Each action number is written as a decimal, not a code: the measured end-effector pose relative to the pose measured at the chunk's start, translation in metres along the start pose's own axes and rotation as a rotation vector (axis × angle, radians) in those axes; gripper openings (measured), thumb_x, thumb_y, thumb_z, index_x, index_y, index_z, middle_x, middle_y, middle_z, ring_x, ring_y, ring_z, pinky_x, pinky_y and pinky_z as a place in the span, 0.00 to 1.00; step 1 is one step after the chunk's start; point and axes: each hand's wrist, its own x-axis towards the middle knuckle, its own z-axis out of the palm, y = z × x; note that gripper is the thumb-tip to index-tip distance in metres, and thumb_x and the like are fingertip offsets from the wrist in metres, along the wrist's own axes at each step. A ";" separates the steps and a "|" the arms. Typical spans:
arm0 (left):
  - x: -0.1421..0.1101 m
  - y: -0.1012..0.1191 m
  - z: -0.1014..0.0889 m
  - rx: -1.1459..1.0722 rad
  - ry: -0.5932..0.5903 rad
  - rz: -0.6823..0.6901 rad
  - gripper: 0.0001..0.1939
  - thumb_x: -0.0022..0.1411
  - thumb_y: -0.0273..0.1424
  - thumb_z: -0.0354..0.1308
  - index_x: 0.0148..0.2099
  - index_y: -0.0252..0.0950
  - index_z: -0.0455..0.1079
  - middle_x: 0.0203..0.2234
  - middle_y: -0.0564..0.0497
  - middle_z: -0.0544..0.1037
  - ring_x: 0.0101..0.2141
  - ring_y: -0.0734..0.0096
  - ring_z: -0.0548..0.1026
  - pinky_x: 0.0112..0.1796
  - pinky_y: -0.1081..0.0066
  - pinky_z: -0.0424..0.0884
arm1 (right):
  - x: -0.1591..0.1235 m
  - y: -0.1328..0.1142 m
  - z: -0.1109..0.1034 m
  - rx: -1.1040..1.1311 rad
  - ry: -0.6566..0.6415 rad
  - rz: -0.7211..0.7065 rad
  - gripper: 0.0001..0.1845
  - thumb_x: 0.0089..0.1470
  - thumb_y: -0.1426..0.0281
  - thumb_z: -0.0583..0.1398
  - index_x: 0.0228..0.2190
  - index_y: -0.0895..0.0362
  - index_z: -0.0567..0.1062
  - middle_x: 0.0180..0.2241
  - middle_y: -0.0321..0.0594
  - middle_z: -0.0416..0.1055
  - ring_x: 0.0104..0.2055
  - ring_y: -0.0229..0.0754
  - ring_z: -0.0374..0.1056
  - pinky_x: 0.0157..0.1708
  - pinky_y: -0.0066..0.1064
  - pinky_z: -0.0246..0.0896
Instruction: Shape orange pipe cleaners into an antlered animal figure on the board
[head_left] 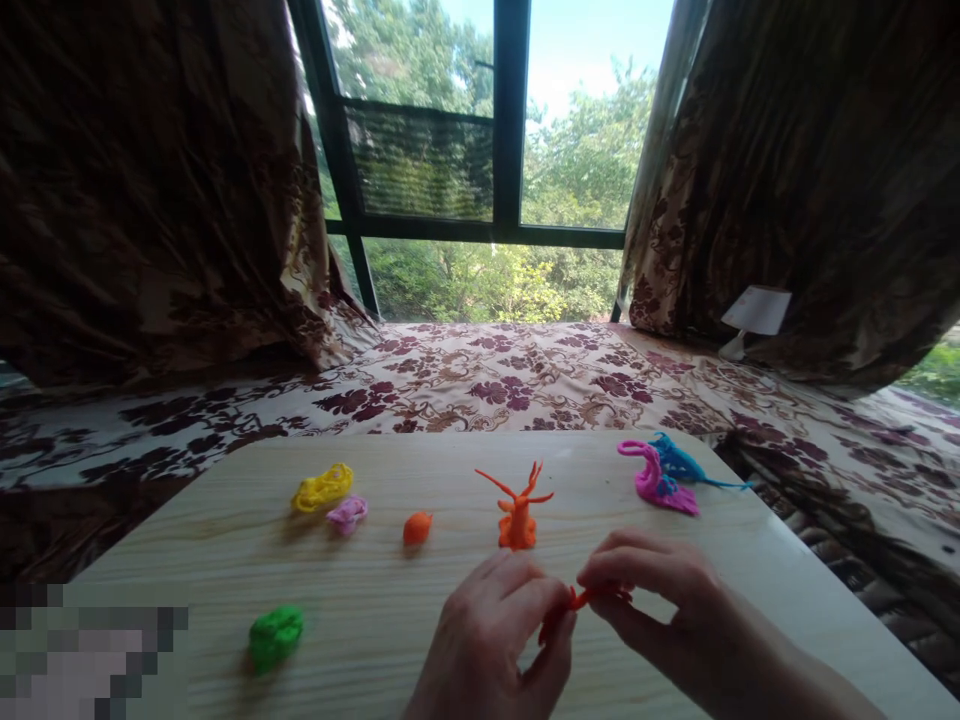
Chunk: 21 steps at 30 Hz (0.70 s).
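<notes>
Not possible to read any text, label, brand, number or sign on any of the things in view

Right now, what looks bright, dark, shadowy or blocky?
Head view: the window is brightest, the curtains mostly dark; head view: the green lump has a soft shadow towards the camera; head view: blocky squares cover the bottom-left corner.
</notes>
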 end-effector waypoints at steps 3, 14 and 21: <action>-0.006 -0.004 0.025 0.131 -0.164 -0.022 0.10 0.59 0.25 0.48 0.29 0.37 0.69 0.27 0.50 0.71 0.32 0.68 0.67 0.33 0.69 0.63 | -0.031 0.018 0.004 -0.225 -0.028 0.060 0.10 0.53 0.76 0.54 0.36 0.53 0.72 0.32 0.39 0.70 0.35 0.39 0.66 0.35 0.31 0.62; -0.009 -0.006 0.028 0.113 -0.261 -0.088 0.08 0.50 0.22 0.54 0.33 0.39 0.69 0.30 0.52 0.71 0.35 0.68 0.67 0.39 0.68 0.61 | -0.064 0.040 0.061 -0.816 0.227 -0.246 0.21 0.55 0.65 0.51 0.49 0.59 0.66 0.47 0.44 0.69 0.51 0.44 0.62 0.51 0.37 0.54; -0.011 -0.008 0.033 0.154 -0.266 -0.089 0.05 0.52 0.24 0.52 0.30 0.38 0.66 0.28 0.53 0.72 0.33 0.69 0.67 0.37 0.69 0.60 | -0.067 0.046 0.071 -0.930 0.077 -0.180 0.33 0.54 0.54 0.48 0.54 0.62 0.60 0.55 0.47 0.59 0.56 0.47 0.55 0.51 0.39 0.52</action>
